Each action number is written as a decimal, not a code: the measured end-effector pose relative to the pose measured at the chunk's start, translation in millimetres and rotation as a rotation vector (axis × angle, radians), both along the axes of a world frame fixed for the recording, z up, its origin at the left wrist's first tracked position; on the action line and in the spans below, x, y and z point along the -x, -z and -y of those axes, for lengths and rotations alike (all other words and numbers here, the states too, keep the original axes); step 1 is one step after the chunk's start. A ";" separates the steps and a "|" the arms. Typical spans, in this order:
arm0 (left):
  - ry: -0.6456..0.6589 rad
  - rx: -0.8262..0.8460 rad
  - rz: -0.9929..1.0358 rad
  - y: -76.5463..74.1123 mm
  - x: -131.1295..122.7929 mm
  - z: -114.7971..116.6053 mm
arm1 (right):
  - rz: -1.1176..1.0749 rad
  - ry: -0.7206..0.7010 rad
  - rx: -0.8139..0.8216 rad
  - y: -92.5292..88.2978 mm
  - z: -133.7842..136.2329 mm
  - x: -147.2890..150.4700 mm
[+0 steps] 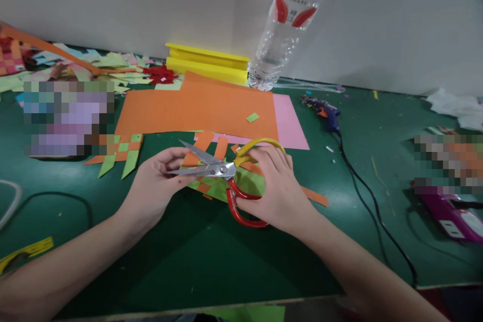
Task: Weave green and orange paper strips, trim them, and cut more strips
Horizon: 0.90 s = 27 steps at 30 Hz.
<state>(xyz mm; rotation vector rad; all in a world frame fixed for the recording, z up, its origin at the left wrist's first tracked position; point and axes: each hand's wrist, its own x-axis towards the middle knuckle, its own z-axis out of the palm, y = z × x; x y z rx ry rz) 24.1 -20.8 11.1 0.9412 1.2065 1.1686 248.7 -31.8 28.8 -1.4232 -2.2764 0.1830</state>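
Centrally, the right hand (pixel 277 181) grips spread scissors (pixel 223 169) by their handles (pixel 247 221); the left hand (pixel 156 178) pinches woven paper (pixel 217 184) behind them. Green tabletop (pixel 196 256) opens below, reaching its front edge (pixel 188 307) lower centre.

Green tbl (pixel 188 271), near edge along btm of frame. Upper L: mixed paper scraps (pixel 113 60), red shreds (pixel 160 75) at R end. Upper ctr: yellow folded pc (pixel 207 64), clear btl (pixel 277 43) w/ red-marked label. Ctr: orange paper (pixel 196 105), partly over pink sheet (pixel 290 123). Mid-L: woven orange/grn pc (pixel 123 150). R of ctr: glue gun (pixel 329 114) w/ blk cord (pixel 365 190). Far R: white crumpled tissue (pixel 455 105), purple device (pixel 449 214). Lower L: yellow strip (pixel 37 247).
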 end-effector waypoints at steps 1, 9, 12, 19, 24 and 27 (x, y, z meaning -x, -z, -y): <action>0.002 -0.002 0.011 0.3 0.1 0.2 | 0.002 0.000 0.004 0.1 0.0 -0.2; -0.038 0.026 0.013 -0.7 -0.7 0.1 | 0.026 -0.013 0.013 0.2 -1.1 -3.6; -0.039 0.042 -0.001 -1.8 -0.9 -0.1 | 0.023 -0.026 -0.011 0.2 -1.4 -4.3; -0.004 0.026 0.024 2.7 1.4 0.1 | 0.008 -0.034 -0.015 0.2 -1.2 -4.5; -0.022 0.031 0.025 5.9 1.9 -1.1 | -0.001 -0.028 0.000 -0.3 -1.4 -4.6; 0.004 0.004 0.025 4.5 1.3 -1.8 | -0.012 -0.038 -0.004 -0.5 -1.1 -5.0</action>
